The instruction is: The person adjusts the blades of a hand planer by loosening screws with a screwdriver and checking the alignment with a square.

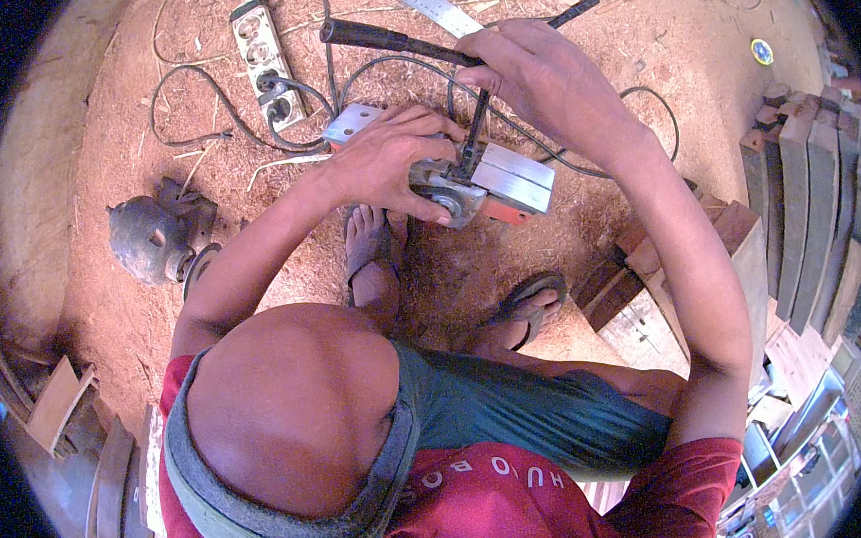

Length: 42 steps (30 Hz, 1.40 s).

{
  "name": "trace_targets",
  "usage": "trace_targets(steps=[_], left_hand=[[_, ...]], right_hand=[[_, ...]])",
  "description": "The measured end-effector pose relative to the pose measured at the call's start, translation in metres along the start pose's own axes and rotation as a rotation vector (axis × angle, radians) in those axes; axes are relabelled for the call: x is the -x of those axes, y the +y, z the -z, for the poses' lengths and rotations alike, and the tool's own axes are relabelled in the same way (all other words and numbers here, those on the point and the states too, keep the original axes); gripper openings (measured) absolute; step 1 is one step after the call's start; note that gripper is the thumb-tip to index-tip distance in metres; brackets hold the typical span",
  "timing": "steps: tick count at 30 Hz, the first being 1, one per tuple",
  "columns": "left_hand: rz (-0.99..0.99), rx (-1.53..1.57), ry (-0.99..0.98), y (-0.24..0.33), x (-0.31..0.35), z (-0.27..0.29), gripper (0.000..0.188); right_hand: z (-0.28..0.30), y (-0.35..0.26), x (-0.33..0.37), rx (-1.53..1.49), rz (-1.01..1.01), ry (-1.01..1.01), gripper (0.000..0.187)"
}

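Note:
An electric planer [515, 175] with a red body lies upside down on the ground in front of my feet, its silver sole plates facing up. My left hand [386, 156] is curled over its middle, fingers across the far side and thumb beside the round metal part near the cutter. Above it, my right hand [549, 85] is closed around the top of a black T-shaped wrench [476, 135]. The wrench's shaft runs down to the planer's cutter area; its tip is partly hidden there. The long handle sticks out on both sides of my right fist.
A white power strip [257, 52] with cords lies at the far left, a metal ruler [428, 4] beyond my right hand. A dark round motor-like machine [147, 240] sits left. Stacked wood pieces [805, 201] line the right side. Shavings cover the ground.

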<state>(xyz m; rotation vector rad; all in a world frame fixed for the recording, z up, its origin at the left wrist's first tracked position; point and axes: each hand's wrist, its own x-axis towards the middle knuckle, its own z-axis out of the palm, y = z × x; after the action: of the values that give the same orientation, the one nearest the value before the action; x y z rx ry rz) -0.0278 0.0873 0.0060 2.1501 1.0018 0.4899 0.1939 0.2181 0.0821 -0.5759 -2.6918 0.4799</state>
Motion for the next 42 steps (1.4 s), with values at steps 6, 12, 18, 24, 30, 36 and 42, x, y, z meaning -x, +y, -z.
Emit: trace_targets(steps=[6, 12, 18, 24, 30, 36, 42], left_hand=[[0.001, -0.004, 0.001, -0.001, 0.0, -0.001, 0.068], [-0.002, -0.012, -0.009, 0.001, -0.001, 0.001, 0.066], [-0.02, 0.009, -0.019, -0.001, -0.001, 0.0, 0.069], [-0.014, 0.021, -0.029, 0.0, -0.001, 0.001, 0.068], [-0.002, 0.031, -0.043, -0.001, 0.001, 0.001, 0.067], [-0.058, -0.002, 0.035, -0.004, 0.0, -0.003, 0.065], [0.003, 0.047, -0.041, -0.001, 0.001, 0.001, 0.065]], right_hand=[[0.001, 0.0, -0.002, 0.017, -0.025, -0.013, 0.029], [0.004, -0.004, -0.005, 0.045, -0.103, -0.059, 0.032], [0.005, -0.006, -0.007, 0.077, -0.147, -0.095, 0.031], [0.006, -0.007, -0.007, 0.088, -0.168, -0.117, 0.031], [0.015, 0.005, -0.008, 0.087, -0.199, -0.049, 0.028], [-0.001, 0.031, 0.004, 0.067, -0.104, 0.033, 0.028], [-0.008, 0.027, 0.007, 0.026, -0.111, 0.01, 0.026]])
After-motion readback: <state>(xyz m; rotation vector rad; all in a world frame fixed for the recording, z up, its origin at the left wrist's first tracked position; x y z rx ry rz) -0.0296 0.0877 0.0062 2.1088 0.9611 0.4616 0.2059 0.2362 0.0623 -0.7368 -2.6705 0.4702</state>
